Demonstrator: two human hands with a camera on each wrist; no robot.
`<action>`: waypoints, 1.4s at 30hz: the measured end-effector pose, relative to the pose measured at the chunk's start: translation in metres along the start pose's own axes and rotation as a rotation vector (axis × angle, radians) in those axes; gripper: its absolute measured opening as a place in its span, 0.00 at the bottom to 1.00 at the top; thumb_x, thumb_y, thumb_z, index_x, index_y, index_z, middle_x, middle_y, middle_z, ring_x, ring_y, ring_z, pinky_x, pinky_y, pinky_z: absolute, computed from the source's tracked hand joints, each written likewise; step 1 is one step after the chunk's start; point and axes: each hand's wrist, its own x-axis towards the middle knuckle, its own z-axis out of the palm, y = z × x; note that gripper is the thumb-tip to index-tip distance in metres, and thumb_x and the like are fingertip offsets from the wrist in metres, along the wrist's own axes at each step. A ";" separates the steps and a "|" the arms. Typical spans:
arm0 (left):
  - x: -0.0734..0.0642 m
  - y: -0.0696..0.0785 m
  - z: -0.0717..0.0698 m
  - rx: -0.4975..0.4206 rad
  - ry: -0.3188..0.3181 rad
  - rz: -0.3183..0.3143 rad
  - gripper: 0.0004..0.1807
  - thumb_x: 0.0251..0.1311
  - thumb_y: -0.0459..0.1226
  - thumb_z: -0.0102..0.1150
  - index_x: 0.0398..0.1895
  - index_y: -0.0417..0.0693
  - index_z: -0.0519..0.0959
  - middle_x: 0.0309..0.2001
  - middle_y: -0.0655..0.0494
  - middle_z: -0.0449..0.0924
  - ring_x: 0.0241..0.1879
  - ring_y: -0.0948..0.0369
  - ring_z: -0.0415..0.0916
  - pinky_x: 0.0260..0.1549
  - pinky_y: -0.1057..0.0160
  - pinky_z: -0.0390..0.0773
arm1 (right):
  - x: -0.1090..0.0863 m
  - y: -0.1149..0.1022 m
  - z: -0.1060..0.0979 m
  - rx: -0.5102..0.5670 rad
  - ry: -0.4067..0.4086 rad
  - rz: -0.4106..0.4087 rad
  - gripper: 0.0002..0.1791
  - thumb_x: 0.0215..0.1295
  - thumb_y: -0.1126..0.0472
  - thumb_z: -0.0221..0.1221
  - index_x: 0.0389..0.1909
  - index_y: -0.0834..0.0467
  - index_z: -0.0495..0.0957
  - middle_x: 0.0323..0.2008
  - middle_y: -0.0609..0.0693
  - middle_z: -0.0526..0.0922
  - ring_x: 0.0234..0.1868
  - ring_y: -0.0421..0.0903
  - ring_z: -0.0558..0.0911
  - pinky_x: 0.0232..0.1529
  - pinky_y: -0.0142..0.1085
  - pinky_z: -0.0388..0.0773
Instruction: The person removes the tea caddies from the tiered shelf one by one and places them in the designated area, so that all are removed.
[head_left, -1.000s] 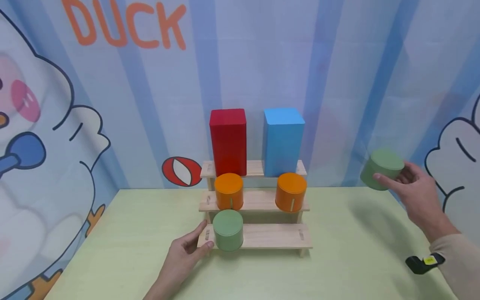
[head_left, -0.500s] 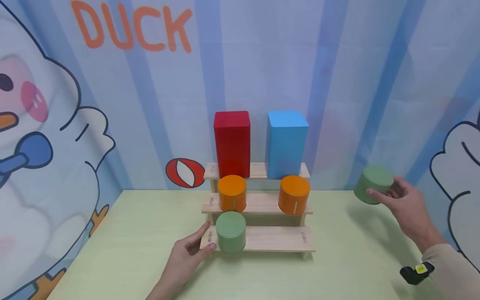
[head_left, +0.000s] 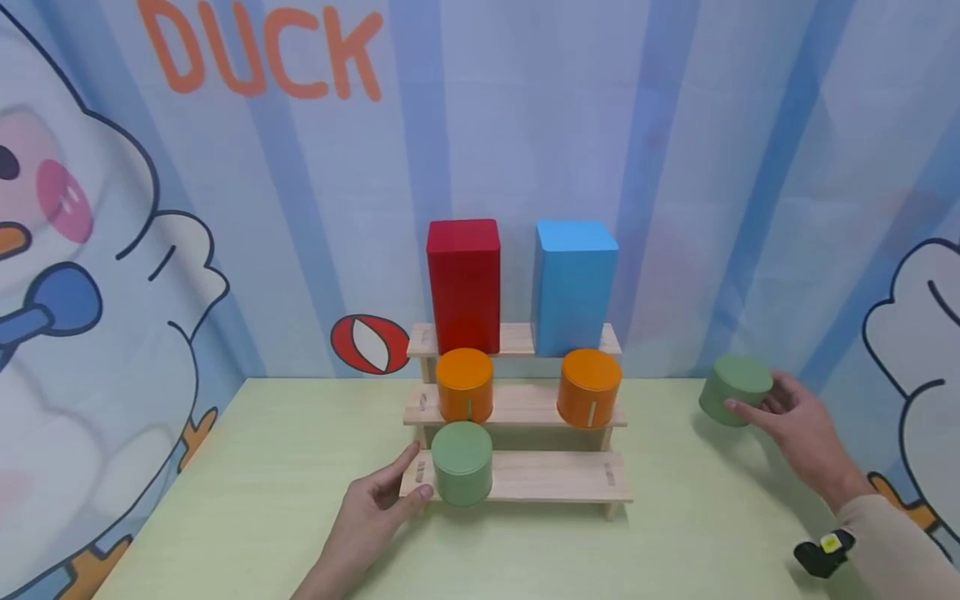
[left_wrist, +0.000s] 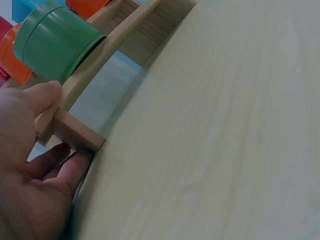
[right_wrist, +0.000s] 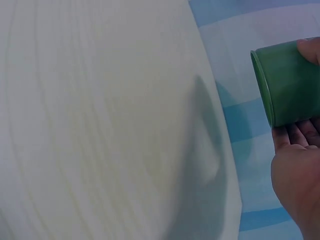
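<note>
My right hand [head_left: 801, 432] holds a round green tin [head_left: 733, 393] above the right back part of the table, thumb in front. In the right wrist view this tin [right_wrist: 292, 85] is apart from the tabletop. A three-step wooden display rack [head_left: 551, 477] stands mid-table. My left hand [head_left: 367, 507] grips the left end of its lowest step, with the thumb [left_wrist: 44, 96] over the edge and fingers by the end leg. Another green tin [head_left: 462, 465] sits on that step, close to the thumb. Two orange tins, left [head_left: 465, 387] and right [head_left: 589, 389], stand on the middle step.
On the top step stand a tall red box [head_left: 463, 287] and a tall light blue box [head_left: 573, 290]. A striped blue cloth [head_left: 525, 108] with duck drawings hangs behind the pale table [head_left: 300, 450].
My right hand has lowered the green tin toward the table and brought it slightly left. The left hand keeps its grip on the rack. The head view has shifted a little.
</note>
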 end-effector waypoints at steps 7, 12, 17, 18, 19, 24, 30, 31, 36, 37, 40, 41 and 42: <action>0.000 -0.002 -0.001 0.002 0.003 0.016 0.39 0.69 0.48 0.78 0.81 0.61 0.75 0.82 0.59 0.70 0.82 0.47 0.68 0.76 0.52 0.74 | 0.003 0.011 0.005 0.000 -0.029 -0.002 0.46 0.82 0.51 0.67 0.89 0.59 0.54 0.83 0.71 0.63 0.84 0.50 0.69 0.56 0.13 0.77; 0.000 -0.001 -0.001 0.014 0.010 0.008 0.39 0.69 0.48 0.79 0.81 0.61 0.75 0.82 0.59 0.70 0.82 0.47 0.68 0.76 0.52 0.75 | 0.005 0.018 0.011 0.002 -0.046 -0.009 0.45 0.82 0.52 0.67 0.86 0.66 0.55 0.80 0.72 0.64 0.76 0.31 0.72 0.56 0.12 0.75; 0.001 -0.001 -0.001 0.015 0.014 -0.016 0.40 0.68 0.50 0.79 0.81 0.63 0.75 0.82 0.62 0.70 0.82 0.48 0.67 0.77 0.52 0.74 | 0.004 0.022 0.014 0.024 -0.079 -0.002 0.45 0.83 0.53 0.66 0.85 0.69 0.53 0.80 0.72 0.63 0.72 0.26 0.70 0.56 0.13 0.74; 0.001 -0.001 0.000 0.015 0.015 -0.023 0.40 0.68 0.51 0.79 0.81 0.64 0.75 0.81 0.62 0.70 0.82 0.48 0.67 0.77 0.52 0.74 | 0.004 0.023 0.014 0.023 -0.085 0.000 0.45 0.83 0.53 0.66 0.86 0.69 0.53 0.80 0.72 0.63 0.74 0.29 0.70 0.56 0.13 0.74; 0.001 -0.001 0.000 0.015 0.015 -0.027 0.40 0.67 0.51 0.79 0.81 0.64 0.75 0.81 0.62 0.70 0.82 0.48 0.67 0.77 0.51 0.73 | 0.004 0.023 0.014 0.019 -0.088 0.004 0.45 0.83 0.53 0.66 0.86 0.69 0.53 0.80 0.72 0.63 0.76 0.35 0.71 0.56 0.12 0.74; 0.001 0.000 0.001 0.021 0.013 -0.038 0.40 0.68 0.52 0.79 0.81 0.64 0.75 0.82 0.61 0.70 0.82 0.46 0.67 0.78 0.48 0.73 | 0.005 0.026 0.014 0.009 -0.117 0.040 0.47 0.84 0.51 0.64 0.87 0.68 0.50 0.82 0.73 0.61 0.84 0.68 0.63 0.54 0.12 0.73; 0.001 -0.001 0.001 0.014 0.009 -0.038 0.39 0.68 0.51 0.79 0.81 0.63 0.76 0.82 0.59 0.70 0.82 0.46 0.67 0.77 0.48 0.74 | 0.006 0.034 0.014 0.038 -0.141 0.059 0.47 0.85 0.51 0.63 0.88 0.67 0.48 0.83 0.71 0.59 0.85 0.71 0.60 0.55 0.14 0.74; 0.001 -0.001 0.001 0.013 0.008 -0.037 0.39 0.68 0.51 0.79 0.81 0.63 0.76 0.82 0.59 0.70 0.82 0.46 0.67 0.77 0.48 0.74 | 0.006 0.035 0.014 0.043 -0.143 0.057 0.47 0.85 0.51 0.63 0.88 0.67 0.48 0.83 0.71 0.59 0.85 0.69 0.61 0.56 0.14 0.74; 0.002 -0.001 0.000 0.012 0.007 -0.031 0.40 0.68 0.52 0.79 0.82 0.63 0.75 0.82 0.60 0.70 0.82 0.47 0.67 0.78 0.48 0.73 | 0.006 0.036 0.015 0.063 -0.146 0.042 0.46 0.85 0.53 0.64 0.87 0.68 0.49 0.81 0.69 0.61 0.82 0.51 0.69 0.57 0.16 0.76; 0.002 -0.001 0.000 0.014 0.007 -0.029 0.40 0.68 0.53 0.79 0.82 0.63 0.75 0.82 0.60 0.70 0.82 0.46 0.67 0.78 0.48 0.73 | 0.006 0.037 0.015 0.066 -0.149 0.041 0.46 0.85 0.53 0.64 0.86 0.68 0.49 0.80 0.69 0.61 0.80 0.46 0.70 0.57 0.16 0.76; 0.003 -0.001 0.000 0.016 0.009 -0.032 0.41 0.67 0.53 0.79 0.82 0.63 0.75 0.81 0.60 0.71 0.82 0.47 0.67 0.78 0.47 0.72 | 0.006 0.037 0.015 0.079 -0.155 0.042 0.46 0.84 0.54 0.64 0.86 0.69 0.48 0.80 0.70 0.61 0.72 0.32 0.71 0.56 0.16 0.76; 0.003 0.000 0.000 0.017 0.009 -0.033 0.41 0.67 0.53 0.79 0.82 0.63 0.75 0.81 0.60 0.71 0.82 0.47 0.67 0.78 0.47 0.72 | 0.006 0.037 0.015 0.082 -0.160 0.042 0.46 0.85 0.55 0.64 0.86 0.69 0.48 0.80 0.70 0.60 0.69 0.28 0.71 0.56 0.17 0.76; 0.003 0.000 0.000 0.019 0.010 -0.033 0.40 0.67 0.53 0.79 0.82 0.63 0.75 0.81 0.60 0.71 0.82 0.47 0.67 0.78 0.47 0.73 | 0.006 0.037 0.015 0.083 -0.164 0.042 0.46 0.85 0.55 0.64 0.86 0.69 0.47 0.81 0.71 0.60 0.66 0.25 0.70 0.55 0.17 0.76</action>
